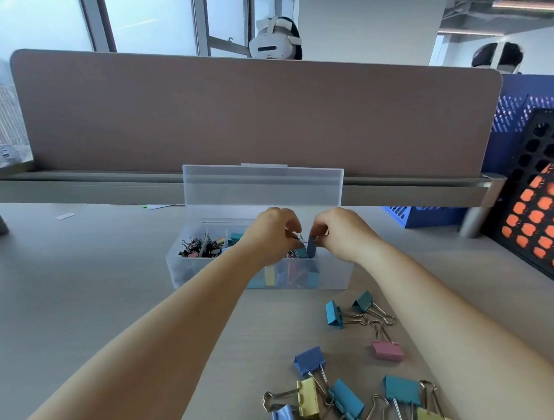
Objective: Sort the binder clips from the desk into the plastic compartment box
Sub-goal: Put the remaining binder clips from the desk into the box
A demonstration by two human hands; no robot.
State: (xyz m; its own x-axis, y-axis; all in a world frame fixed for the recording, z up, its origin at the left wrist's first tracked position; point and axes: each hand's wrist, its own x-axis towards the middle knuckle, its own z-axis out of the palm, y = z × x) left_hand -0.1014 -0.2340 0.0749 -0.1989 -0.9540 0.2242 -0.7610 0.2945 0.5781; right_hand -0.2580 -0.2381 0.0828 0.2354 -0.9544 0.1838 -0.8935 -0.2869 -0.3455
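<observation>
Loose clips (353, 387) lie before the box (333, 273).

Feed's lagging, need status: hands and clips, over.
Right hand pinches blue clip over box. Left hand alongside, curled, hold unclear. More clips loose on desk. Nothing in the way.

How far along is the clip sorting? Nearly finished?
Partway. The box already holds small dark clips at its left and coloured clips further right. The right hand pinches a blue clip over the box, the left hand close beside. Around eleven loose clips still lie on the desk.
</observation>
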